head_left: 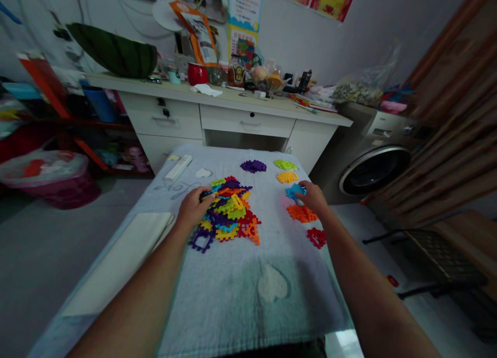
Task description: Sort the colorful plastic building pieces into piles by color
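Note:
A mixed heap of colourful toothed plastic building pieces [229, 208] lies in the middle of the cloth-covered table. At its left edge my left hand [193, 208] has its fingers closed on a dark purple piece [205, 194]. On the right, my right hand [314, 196] pinches a blue piece [295, 191] low over the cloth. Around it, sorted by colour, lie green pieces [285, 164], yellow pieces [287, 177], orange pieces [302, 213] and red pieces [316, 238]. A purple group [253, 166] sits farther back.
A white remote-like stick [179, 167] and a folded pale cloth [120, 265] lie along the table's left side. Behind stands a white drawer desk [163, 109] crowded with items. A washing machine [368, 156] is at the right, a pink bin [50, 182] at the left.

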A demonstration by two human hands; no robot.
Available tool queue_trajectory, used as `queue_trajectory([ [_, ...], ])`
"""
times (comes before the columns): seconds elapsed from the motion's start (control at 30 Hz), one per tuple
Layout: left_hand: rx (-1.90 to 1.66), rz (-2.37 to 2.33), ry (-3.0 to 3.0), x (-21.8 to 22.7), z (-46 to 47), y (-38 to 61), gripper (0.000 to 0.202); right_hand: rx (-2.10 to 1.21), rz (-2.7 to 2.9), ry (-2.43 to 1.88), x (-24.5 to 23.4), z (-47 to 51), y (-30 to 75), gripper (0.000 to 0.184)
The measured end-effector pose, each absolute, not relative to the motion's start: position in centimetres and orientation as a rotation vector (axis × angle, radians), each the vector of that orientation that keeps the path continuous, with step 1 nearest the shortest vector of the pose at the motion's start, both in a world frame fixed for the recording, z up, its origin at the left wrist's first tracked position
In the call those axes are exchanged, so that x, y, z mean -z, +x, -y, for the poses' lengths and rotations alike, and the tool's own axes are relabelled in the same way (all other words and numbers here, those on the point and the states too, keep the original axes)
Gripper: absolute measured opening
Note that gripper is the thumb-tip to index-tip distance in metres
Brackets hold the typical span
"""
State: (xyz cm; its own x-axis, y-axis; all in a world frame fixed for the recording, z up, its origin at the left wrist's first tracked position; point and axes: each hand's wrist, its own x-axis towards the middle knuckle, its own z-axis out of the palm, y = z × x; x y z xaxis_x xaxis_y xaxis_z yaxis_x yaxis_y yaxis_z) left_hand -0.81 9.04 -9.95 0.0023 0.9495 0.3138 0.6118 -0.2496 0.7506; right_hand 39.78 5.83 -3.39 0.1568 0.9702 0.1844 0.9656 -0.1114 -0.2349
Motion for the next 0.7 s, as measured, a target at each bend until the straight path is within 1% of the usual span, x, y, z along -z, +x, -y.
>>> queue_trajectory([
  [0.17,-1.126,-1.622,1.897,9.9,-9.1,-0.8,0.039,-0.045,1.676,-2.221,4.1,-6.6,41.8,0.033],
  [0.3,-1.112,-1.638,1.903,9.8,-9.2,-0.8,0.040,-0.023,1.615,-2.132,3.8,-6.5,40.9,0.034],
  [0.47,-1.106,-1.642,1.897,9.7,-9.1,-0.5,0.041,-0.077,1.731,-1.851,3.1,-5.9,35.3,0.034],
  [0.6,-1.120,-1.635,1.887,9.3,-8.8,-0.4,0.039,-0.283,1.933,-1.676,3.8,-5.9,29.7,0.026],
  [0.7,-1.131,-1.624,1.879,9.1,-8.6,-0.4,0.039,-0.371,2.043,-1.626,4.8,-6.7,26.5,0.025],
])
